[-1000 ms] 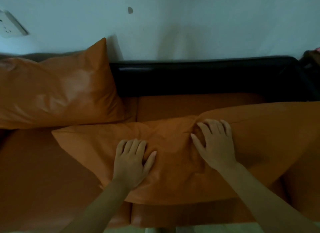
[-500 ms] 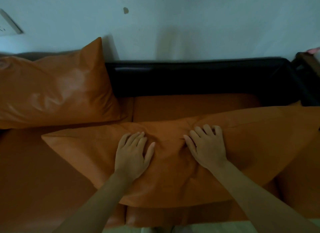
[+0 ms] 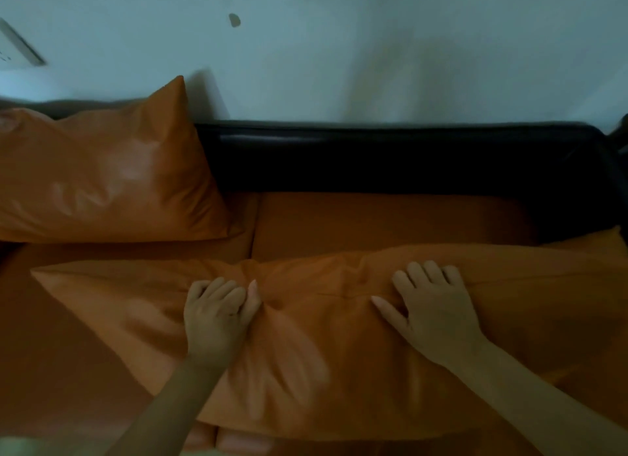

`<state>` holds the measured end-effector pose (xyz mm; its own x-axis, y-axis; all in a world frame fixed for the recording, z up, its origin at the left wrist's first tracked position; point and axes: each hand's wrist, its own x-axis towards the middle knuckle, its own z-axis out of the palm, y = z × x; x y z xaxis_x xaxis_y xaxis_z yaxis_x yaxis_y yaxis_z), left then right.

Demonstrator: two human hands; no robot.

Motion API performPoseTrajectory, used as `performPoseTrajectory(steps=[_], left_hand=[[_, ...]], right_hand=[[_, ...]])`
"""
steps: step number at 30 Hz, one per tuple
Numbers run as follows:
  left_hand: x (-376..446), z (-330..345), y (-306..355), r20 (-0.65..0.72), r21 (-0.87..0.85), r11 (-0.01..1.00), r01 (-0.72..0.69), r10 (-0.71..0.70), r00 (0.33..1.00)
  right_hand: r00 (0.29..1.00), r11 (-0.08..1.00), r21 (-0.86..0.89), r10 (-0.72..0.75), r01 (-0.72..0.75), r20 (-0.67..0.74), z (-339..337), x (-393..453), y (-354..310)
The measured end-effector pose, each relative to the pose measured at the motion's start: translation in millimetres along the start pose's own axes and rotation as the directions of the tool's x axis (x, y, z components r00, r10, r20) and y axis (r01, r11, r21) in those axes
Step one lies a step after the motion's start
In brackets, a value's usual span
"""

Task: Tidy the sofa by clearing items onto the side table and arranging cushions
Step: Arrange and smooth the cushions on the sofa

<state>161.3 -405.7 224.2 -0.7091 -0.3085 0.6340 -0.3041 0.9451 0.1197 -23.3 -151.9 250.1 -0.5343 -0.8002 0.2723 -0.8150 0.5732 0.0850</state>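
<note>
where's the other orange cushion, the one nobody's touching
In the head view it stands at the far left, propped against the wall and the sofa's black backrest, behind the flat cushion under both hands.

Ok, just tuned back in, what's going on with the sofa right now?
A person is working on the big orange cushion lying flat across the sofa seat. The left hand bunches its cover near the middle, fingers curled into a fold, while the right hand presses on it with fingers spread. A second orange cushion already leans upright against the backrest at the left. The flat cushion is not yet stood up.
</note>
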Motion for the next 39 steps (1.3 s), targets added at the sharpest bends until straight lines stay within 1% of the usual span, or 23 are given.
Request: performPoseTrajectory(steps=[3,5,10,14,16,19,22,25,28,31,33,35,37,39], left_hand=[[20,19,4,0.013,0.046,0.997,0.059,-0.059,0.998],[34,33,2,0.024,0.073,0.996,0.059,-0.061,0.998],[45,50,-2,0.082,0.129,0.991,0.021,-0.032,0.996],[44,53,-8,0.197,0.122,0.992,-0.035,0.010,0.980],[45,54,-9,0.229,0.123,0.991,-0.058,0.029,0.973],[45,54,-9,0.208,0.154,0.982,-0.106,0.073,0.975],[42,52,-10,0.174,0.149,0.979,-0.142,0.116,0.978],[43,52,-12,0.186,0.141,0.978,-0.153,0.125,0.975],[41,57,-16,0.228,0.147,0.984,-0.104,0.068,0.971],[49,62,-20,0.332,0.140,0.990,-0.007,-0.040,0.942],[54,66,-24,0.389,0.140,0.990,-0.003,-0.052,0.920],[61,70,-30,0.417,0.119,0.993,-0.022,-0.030,0.908],[67,70,-36,0.416,0.069,0.998,-0.013,-0.017,0.909],[76,65,-34,0.395,0.025,0.999,0.048,-0.054,0.917]], right_hand=[[0.998,0.999,0.018,-0.040,0.041,-0.052,21,16,6],[0.994,0.997,0.041,-0.056,0.060,-0.090,34,31,12],[0.987,0.988,0.059,-0.137,0.142,-0.084,46,54,22],[0.979,0.981,0.098,-0.152,0.166,-0.133,47,59,25],[0.976,0.978,0.114,-0.155,0.174,-0.155,47,58,26],[0.968,0.977,0.109,-0.163,0.185,-0.191,49,57,27],[0.962,0.975,0.096,-0.178,0.201,-0.208,49,57,26],[0.957,0.972,0.097,-0.187,0.213,-0.223,49,59,26],[0.957,0.972,0.098,-0.190,0.216,-0.221,48,65,24],[0.954,0.972,0.092,-0.191,0.217,-0.229,48,76,21],[0.961,0.974,0.084,-0.191,0.211,-0.201,46,85,20],[0.959,0.974,0.067,-0.202,0.218,-0.198,46,90,21],[0.958,0.974,0.054,-0.207,0.222,-0.200,43,94,24],[0.960,0.980,0.047,-0.181,0.195,-0.212,38,94,27]])
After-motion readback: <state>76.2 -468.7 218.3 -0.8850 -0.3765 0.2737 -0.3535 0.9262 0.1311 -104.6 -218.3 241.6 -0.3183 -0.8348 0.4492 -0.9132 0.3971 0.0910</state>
